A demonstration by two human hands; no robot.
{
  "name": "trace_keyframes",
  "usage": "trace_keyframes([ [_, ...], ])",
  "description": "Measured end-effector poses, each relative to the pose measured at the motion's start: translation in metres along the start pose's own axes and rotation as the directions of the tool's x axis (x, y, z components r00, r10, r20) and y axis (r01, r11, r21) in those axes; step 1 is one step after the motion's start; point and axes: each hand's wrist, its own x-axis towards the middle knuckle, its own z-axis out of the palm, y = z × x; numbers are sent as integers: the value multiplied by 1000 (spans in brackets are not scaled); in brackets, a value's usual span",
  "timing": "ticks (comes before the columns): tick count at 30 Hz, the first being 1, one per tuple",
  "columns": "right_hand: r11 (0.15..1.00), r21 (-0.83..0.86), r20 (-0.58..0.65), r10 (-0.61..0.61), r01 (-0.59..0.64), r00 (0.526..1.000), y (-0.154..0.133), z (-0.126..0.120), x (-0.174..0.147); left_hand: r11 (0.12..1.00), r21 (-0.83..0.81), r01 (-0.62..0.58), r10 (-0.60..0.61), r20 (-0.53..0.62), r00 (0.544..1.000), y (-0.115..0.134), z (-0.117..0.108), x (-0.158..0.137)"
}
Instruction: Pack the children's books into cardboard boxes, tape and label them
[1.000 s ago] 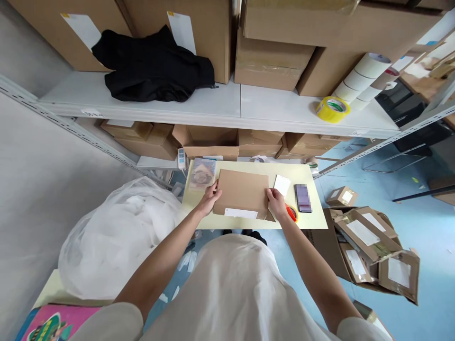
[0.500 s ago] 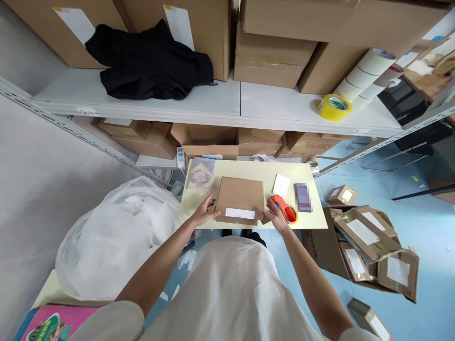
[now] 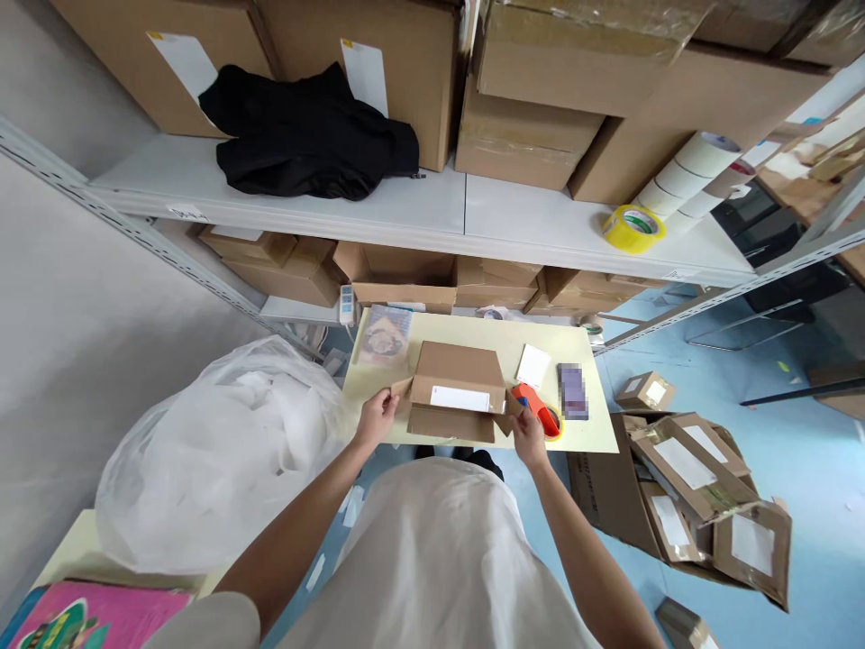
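A brown cardboard box point(image 3: 459, 363) with a white label on top lies on the pale yellow table point(image 3: 466, 326). Its near end has flaps standing out toward me. My left hand point(image 3: 376, 418) pinches the left side flap. On the other side, my right hand point(image 3: 529, 436) grips the right side flap point(image 3: 508, 416). Just beyond my right hand lies an orange tape dispenser point(image 3: 537, 410) with a yellow roll. A white square card point(image 3: 533, 365) and a purple pixelated item point(image 3: 573, 392) are farther right. At the table's left back rests a plastic-wrapped item point(image 3: 385, 335).
A shelf point(image 3: 533, 214) with boxes, black clothing point(image 3: 311, 135) and tape rolls point(image 3: 633, 229) spans the back. To the left bulges a clear bag point(image 3: 223, 460) of white packing material. On the right floor, an open carton point(image 3: 612, 487) holds several labelled parcels.
Both hands have moved from the box's sides to its near side flaps, which now spread outward. The lower near flap shows more. The camera view has shifted slightly.
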Motion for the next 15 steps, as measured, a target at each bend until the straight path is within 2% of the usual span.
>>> trace_keyframes([
  [3,999,-36,-99,-2,-1,995,-14,-15,17,999,10,-34,35,-59,998,12,-6,18],
  [6,989,-145,-163,1,-25,987,-21,-21,30,1000,23,-3,5,-97,995,18,-2,36],
  [9,953,-303,-197,-77,14,977,-24,-17,35,997,76,13,-2,-146,989,23,4,44],
  [11,922,-383,-216,-152,59,964,-27,-13,34,980,193,-45,84,-200,976,29,5,41],
  [13,856,-504,-190,-239,115,952,-31,-10,30,917,371,-144,217,-164,962,38,3,35],
  [15,726,-656,-50,-315,206,948,-37,-9,26,830,493,-262,309,-15,951,48,0,28],
])
